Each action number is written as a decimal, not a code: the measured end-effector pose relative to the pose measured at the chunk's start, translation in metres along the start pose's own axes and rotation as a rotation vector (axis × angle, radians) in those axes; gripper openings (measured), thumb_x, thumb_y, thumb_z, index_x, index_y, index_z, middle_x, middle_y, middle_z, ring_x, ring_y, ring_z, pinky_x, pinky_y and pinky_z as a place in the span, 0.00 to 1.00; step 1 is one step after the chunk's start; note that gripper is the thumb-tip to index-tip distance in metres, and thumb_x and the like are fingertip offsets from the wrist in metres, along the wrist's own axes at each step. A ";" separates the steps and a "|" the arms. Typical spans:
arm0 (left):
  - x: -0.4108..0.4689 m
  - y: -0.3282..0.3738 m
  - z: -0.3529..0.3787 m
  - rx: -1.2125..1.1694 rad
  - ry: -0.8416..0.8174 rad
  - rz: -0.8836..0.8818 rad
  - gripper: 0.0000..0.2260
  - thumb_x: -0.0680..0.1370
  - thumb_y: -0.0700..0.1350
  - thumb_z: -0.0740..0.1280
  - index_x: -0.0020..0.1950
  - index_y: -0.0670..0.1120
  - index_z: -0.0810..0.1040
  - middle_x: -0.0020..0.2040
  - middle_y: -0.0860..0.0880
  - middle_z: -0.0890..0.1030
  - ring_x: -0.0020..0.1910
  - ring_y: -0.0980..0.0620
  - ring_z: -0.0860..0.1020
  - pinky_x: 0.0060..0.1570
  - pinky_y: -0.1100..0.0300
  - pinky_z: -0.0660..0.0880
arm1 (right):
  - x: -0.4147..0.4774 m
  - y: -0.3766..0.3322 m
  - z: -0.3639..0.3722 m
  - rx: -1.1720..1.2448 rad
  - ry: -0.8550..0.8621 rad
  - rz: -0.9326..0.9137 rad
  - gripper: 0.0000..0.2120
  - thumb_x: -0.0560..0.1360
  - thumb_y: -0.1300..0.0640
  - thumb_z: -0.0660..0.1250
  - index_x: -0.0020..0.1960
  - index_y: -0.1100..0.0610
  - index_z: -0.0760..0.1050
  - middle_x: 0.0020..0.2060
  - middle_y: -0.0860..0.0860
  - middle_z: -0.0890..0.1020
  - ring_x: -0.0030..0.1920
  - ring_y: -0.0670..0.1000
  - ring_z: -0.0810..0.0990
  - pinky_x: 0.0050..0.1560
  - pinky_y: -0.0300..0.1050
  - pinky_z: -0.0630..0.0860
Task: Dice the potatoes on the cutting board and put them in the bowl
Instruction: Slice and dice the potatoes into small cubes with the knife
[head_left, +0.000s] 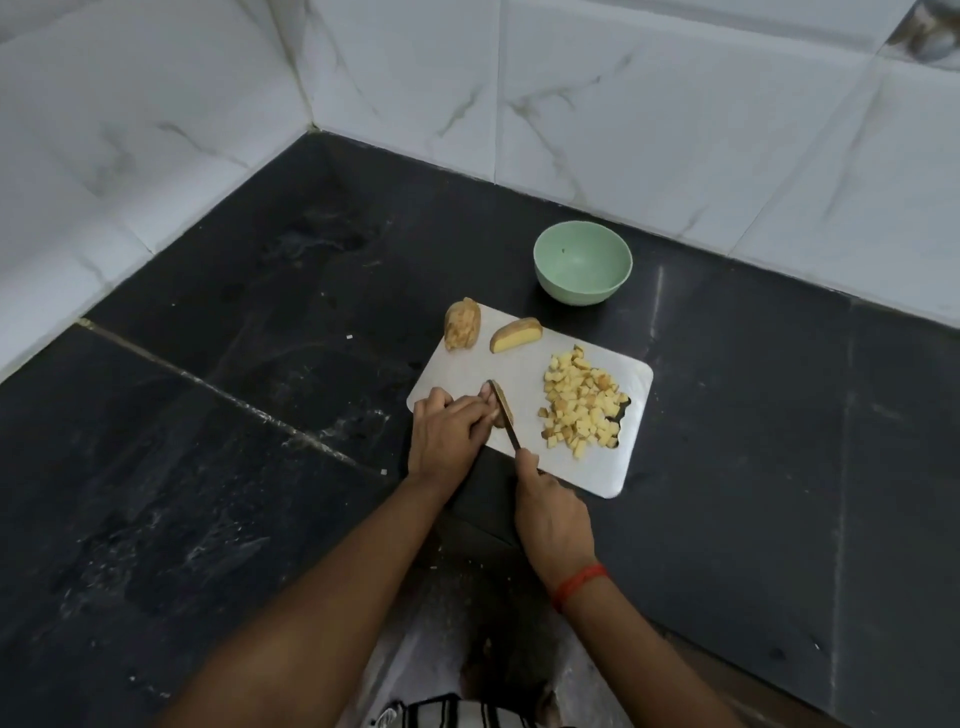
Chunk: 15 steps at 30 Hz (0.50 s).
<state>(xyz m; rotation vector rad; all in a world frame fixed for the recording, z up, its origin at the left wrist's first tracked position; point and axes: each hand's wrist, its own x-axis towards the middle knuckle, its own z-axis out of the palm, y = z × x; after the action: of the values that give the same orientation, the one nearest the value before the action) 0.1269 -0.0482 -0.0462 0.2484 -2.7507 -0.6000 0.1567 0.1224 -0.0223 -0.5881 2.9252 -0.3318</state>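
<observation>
No readable text

Nothing in the head view carries lettering, a label, a brand mark, a number or a sign that can be read.

Home kitchen: dark stone counter (208, 467), marble-look wall tiles (623, 104), cutting board (587, 467).
</observation>
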 end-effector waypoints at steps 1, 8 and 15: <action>0.000 0.001 -0.001 0.004 -0.005 -0.005 0.05 0.80 0.50 0.68 0.49 0.54 0.83 0.48 0.59 0.84 0.44 0.53 0.65 0.50 0.50 0.68 | -0.004 0.001 -0.002 -0.003 -0.031 0.001 0.12 0.81 0.61 0.55 0.62 0.54 0.57 0.39 0.53 0.81 0.35 0.58 0.82 0.29 0.48 0.68; -0.003 0.008 -0.006 -0.024 0.002 -0.054 0.07 0.80 0.51 0.68 0.48 0.53 0.85 0.47 0.58 0.85 0.44 0.51 0.65 0.53 0.52 0.67 | -0.051 0.012 -0.009 -0.035 -0.085 0.052 0.14 0.83 0.61 0.51 0.67 0.54 0.58 0.45 0.54 0.81 0.42 0.60 0.83 0.35 0.49 0.69; -0.005 0.008 -0.005 -0.101 0.032 -0.063 0.08 0.80 0.50 0.69 0.53 0.49 0.87 0.47 0.54 0.86 0.43 0.49 0.68 0.52 0.51 0.69 | -0.066 0.012 -0.019 0.278 0.096 0.157 0.11 0.84 0.47 0.51 0.50 0.53 0.60 0.35 0.55 0.81 0.38 0.63 0.81 0.33 0.51 0.71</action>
<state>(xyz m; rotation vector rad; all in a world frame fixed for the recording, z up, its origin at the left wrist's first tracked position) 0.1324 -0.0413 -0.0396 0.3192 -2.6811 -0.7422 0.2091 0.1629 -0.0007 -0.3081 2.9152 -0.7496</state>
